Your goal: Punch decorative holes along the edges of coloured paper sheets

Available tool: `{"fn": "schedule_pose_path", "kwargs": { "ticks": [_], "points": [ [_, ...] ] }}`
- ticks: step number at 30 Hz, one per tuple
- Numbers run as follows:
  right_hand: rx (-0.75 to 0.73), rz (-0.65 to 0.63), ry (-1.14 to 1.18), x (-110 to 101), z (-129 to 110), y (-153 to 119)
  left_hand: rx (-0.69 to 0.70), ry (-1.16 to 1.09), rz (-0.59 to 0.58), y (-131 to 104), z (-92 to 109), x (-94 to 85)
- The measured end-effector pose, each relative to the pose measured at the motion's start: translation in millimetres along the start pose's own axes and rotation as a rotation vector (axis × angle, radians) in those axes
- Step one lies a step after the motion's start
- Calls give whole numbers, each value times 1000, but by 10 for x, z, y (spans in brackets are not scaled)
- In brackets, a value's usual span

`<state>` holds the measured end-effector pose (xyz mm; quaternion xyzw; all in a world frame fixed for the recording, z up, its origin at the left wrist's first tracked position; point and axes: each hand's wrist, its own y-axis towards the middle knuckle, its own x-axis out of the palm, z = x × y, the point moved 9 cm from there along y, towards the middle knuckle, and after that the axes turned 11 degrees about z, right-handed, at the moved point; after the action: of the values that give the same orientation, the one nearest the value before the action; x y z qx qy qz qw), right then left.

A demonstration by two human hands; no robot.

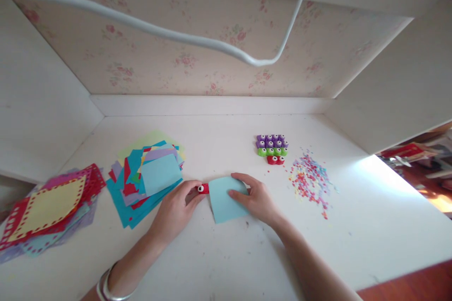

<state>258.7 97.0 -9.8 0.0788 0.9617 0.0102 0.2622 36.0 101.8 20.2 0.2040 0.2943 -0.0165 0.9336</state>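
1. Nearest, a shiny silver metal bracelet [104, 286] circles the person's left wrist.
2. The hands are apart, mid-table. The left hand [181, 201] is clamped, thumb and fingers, on a small red plastic craft punch with a white, black-centred top [202, 189]. The right hand [260, 201] grips a pale blue paper square [222, 203], thumb on its face. The square's left edge meets the punch; whether it sits inside the slot, I cannot tell.
3. Possible trouble: a loose right thumb could let the sheet slip or skew, giving a crooked or torn hole. Pressing off-centre could tip the punch.
4. The matte white tabletop [226, 263] has scattered specks. Far left lies a pile of hole-edged coloured paper sheets [49, 209]; nearer the left hand, a messy stack of plain coloured paper [161, 176].
5. Right, a spread of tiny multicoloured paper bits [309, 176]; beyond the right hand, rows of purple, green and red plastic punches [271, 144].
6. Behind, pink floral wallpaper [197, 62] between white side panels [388, 73]; a white bent tube or cable [212, 45] crosses above.
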Motion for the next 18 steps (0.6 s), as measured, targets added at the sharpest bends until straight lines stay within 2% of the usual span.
{"fn": "schedule_pose_path", "kwargs": {
  "ticks": [5, 18],
  "points": [
    [-13, 14, -26, -22, -11, 4, 31, 9, 7, 4, 21, -4],
    [-127, -34, -87, -1, -282, -95, 60, 66, -23, -26, 7, 32]
  ]
}}
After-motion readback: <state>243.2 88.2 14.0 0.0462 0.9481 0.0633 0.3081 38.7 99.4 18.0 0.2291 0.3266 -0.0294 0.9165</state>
